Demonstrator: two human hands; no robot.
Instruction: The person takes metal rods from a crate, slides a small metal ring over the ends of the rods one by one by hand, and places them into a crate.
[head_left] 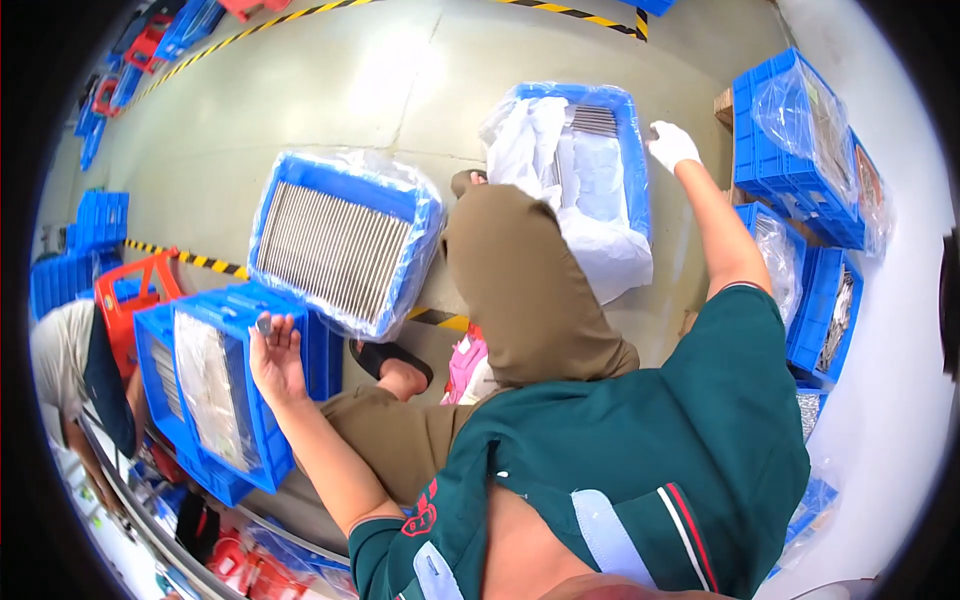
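Observation:
My bare left hand (277,358) is raised over the stacked blue crates on the left, its fingers curled round a small dark grey piece (264,324) whose exact kind I cannot make out. White-gloved, my right hand (674,146) hovers just outside the right rim of a blue crate (638,165), thumb and fingers a little apart. Inside that crate lie white sheets (598,170) and a short row of grey metal rods (594,121). Left of it, a plastic-lined blue crate (428,215) holds many metal rods (325,250) in a tight row.
Stacked blue crates (790,150) line the wall at right. A plastic-wrapped crate stack (215,385) and a red stool (137,295) stand at left, near another person (70,350). A pink bag (464,365) lies between my legs. Yellow-black tape (215,266) marks the floor.

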